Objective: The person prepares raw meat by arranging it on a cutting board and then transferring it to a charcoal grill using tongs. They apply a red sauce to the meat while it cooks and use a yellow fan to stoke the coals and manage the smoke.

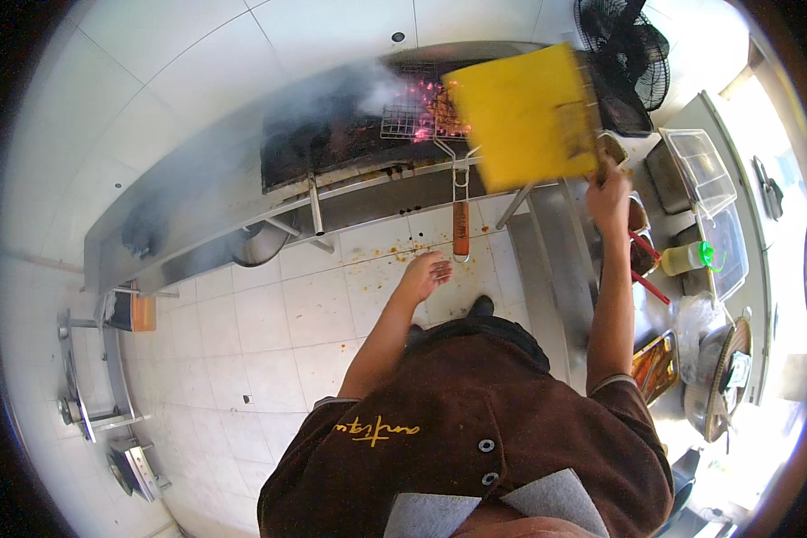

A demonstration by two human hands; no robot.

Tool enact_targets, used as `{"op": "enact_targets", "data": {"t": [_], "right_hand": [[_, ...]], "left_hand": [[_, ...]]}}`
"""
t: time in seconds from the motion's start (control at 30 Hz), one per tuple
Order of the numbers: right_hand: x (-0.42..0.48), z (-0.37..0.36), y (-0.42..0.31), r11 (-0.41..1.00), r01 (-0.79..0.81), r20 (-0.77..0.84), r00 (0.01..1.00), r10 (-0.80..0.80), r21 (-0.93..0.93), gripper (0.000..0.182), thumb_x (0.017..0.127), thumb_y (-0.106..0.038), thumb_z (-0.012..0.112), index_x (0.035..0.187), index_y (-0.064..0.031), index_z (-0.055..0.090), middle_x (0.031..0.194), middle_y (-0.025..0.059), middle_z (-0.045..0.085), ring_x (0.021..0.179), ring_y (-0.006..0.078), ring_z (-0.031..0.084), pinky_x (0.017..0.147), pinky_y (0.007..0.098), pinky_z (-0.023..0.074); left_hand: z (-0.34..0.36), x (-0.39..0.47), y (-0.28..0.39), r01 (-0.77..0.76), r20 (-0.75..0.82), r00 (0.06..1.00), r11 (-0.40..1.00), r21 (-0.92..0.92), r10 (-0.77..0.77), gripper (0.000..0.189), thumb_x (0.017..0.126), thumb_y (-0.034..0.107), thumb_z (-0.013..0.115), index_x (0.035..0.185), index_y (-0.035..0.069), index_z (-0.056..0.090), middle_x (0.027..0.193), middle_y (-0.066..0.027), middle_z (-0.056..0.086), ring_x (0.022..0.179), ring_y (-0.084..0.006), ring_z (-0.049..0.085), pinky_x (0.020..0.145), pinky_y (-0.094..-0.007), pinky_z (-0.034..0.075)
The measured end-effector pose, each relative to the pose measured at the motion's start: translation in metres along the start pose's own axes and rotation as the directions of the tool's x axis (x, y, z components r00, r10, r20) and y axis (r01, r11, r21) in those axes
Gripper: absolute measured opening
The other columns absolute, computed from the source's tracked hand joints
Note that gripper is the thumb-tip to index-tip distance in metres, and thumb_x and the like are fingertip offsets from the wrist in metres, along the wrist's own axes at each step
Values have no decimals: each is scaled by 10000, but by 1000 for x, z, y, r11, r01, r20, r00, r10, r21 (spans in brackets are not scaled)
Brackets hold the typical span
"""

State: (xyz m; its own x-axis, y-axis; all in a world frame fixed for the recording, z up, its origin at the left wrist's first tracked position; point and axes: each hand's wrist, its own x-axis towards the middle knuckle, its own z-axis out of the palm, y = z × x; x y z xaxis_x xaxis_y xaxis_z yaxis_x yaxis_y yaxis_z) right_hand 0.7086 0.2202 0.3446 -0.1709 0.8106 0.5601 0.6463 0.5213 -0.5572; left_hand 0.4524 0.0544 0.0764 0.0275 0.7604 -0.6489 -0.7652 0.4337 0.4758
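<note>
My right hand is closed on the edge of a flat yellow board, slightly blurred, held up over the right part of a charcoal grill. Behind and left of the board, a wire grilling basket lies over glowing coals, with browned food partly visible in it. The basket's orange-red handle sticks out over the grill's front edge. Near the end of that handle, not touching it, my left hand is empty with its fingers loosely bent and apart.
Smoke drifts left along the steel counter. A black fan stands at the back right. The right counter holds food containers, red-handled utensils, a bottle with a green cap, a stained tray and a metal bowl. Tiled floor shows spills.
</note>
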Motion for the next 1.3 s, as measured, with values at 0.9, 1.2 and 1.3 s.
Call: {"op": "enact_targets", "data": {"t": [0.9,1.2,1.3], "right_hand": [[-2,42,4,992,8,489,869,-71,130,282,804,-116,585,1035,46,568,888,208,631,793,374,594,697,395,456],[-37,33,-28,919,16,449,869,-208,394,237,773,-48,544,1000,1,594,753,200,597,692,250,596,638,349,446],[-35,23,-42,953,16,599,774,-204,304,230,768,-50,552,987,4,597,709,189,574,668,195,572,615,328,435]], "left_hand": [[-112,-89,92,-519,-405,849,677,-522,338,570,876,420,531,1181,6,287,1064,-263,499,944,-352,548,839,-480,469],[-134,-98,144,-633,-416,769,494,-596,485,674,837,401,564,1262,-7,237,1153,-279,439,1028,-379,503,853,-507,450],[-159,-117,149,-724,-496,689,474,-501,528,724,835,413,553,1322,9,203,1217,-256,414,1070,-363,492,890,-498,433]]}}
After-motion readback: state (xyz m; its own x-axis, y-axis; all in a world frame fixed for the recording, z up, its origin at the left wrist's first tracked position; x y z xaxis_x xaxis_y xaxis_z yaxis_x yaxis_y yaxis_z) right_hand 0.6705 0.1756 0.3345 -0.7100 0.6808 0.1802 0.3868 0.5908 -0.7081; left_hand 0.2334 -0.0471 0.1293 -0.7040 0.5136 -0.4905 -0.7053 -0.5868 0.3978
